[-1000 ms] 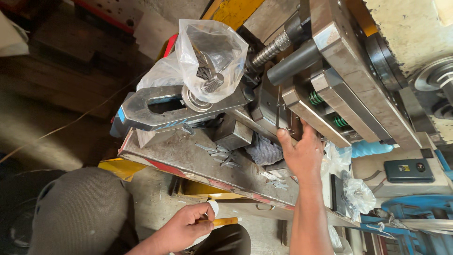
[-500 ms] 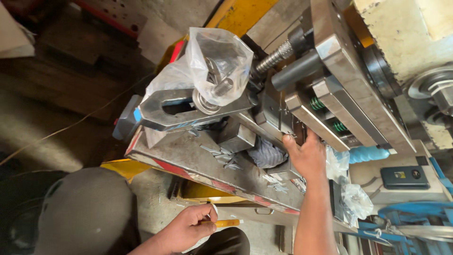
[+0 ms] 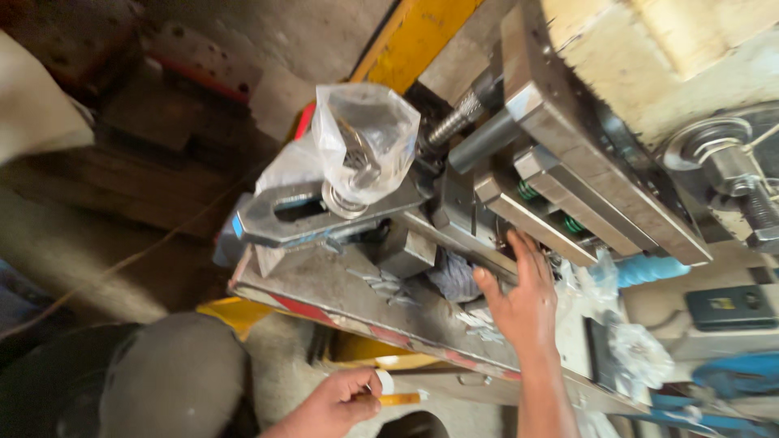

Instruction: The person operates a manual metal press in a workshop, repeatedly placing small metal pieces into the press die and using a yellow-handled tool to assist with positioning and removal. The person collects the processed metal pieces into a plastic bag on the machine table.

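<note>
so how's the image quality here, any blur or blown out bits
Head view: top right block is overexposed and washed out; left floor side sits in deep shadow; plastic bag shows glare; slight motion blur throughout, right hand and left hand soft-edged.

Plastic bag (image 3: pixel 365 142) atop slotted clamp bar (image 3: pixel 324 212), left of threaded rod (image 3: pixel 454 122). Rag (image 3: pixel 454 276) on steel plate (image 3: pixel 341 288), just left of right hand (image 3: pixel 523 300). Left hand (image 3: pixel 333 401) below plate edge, gripping small stick (image 3: pixel 398 397).
</note>
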The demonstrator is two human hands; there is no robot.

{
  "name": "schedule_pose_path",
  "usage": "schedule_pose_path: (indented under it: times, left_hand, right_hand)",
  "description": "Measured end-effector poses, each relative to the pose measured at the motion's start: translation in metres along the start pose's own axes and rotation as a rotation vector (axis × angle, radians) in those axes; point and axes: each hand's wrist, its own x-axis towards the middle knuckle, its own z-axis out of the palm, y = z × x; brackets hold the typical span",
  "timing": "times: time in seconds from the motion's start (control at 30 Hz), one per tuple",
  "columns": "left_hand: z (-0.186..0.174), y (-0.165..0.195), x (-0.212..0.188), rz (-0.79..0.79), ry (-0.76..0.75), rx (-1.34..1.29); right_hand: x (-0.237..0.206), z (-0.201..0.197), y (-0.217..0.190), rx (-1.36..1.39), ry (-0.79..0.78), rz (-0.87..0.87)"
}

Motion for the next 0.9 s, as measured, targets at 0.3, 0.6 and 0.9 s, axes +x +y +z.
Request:
schedule_pose_path:
  times: [0.3, 0.6, 0.9]
  left_hand:
    - [-0.032, -0.008, -0.004, -0.017, 0.155, -0.003]
    - [0.013, 0.130, -0.006, 0.306, 0.427, -0.001]
    - [0.058, 0.254, 0.099, 0.322, 0.701, 0.255]
  right_hand:
    - [0.067, -0.019, -0.004, -0.002, -0.305, 0.044]
    - [0.074, -0.035, -0.001, 0.015, -0.554, 0.244]
    - [0.069, -0.034, 0.009, 0.003, -0.444, 0.087]
